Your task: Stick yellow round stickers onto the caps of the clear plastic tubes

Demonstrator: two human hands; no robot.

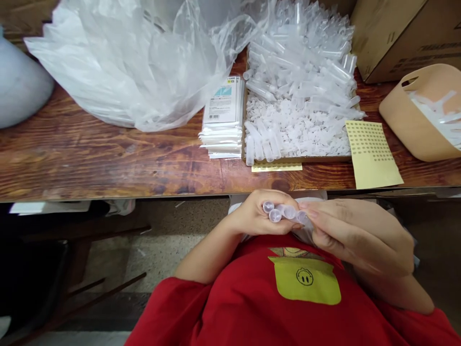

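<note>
Several clear plastic tubes (275, 215) are bunched in my left hand (264, 211), which is closed around them with their round ends facing up. My right hand (360, 230) is pinched, its fingertips right at the end of the rightmost tube (301, 217). Whatever those fingertips hold is hidden by them. Both hands are in front of my body, just below the table edge. Beyond them on the table lies a shallow box (309, 159) heaped with clear tubes (298, 62) and small white plastic pieces (288, 122).
A stack of packaged cards (221, 120) sits left of the box, beside a large clear plastic bag (144, 67). To the right are a yellow sticker sheet (374, 158), a tan basket (414, 115) with plastic pieces, and a cardboard carton (399, 38). The wooden table's edge (144, 192) runs across.
</note>
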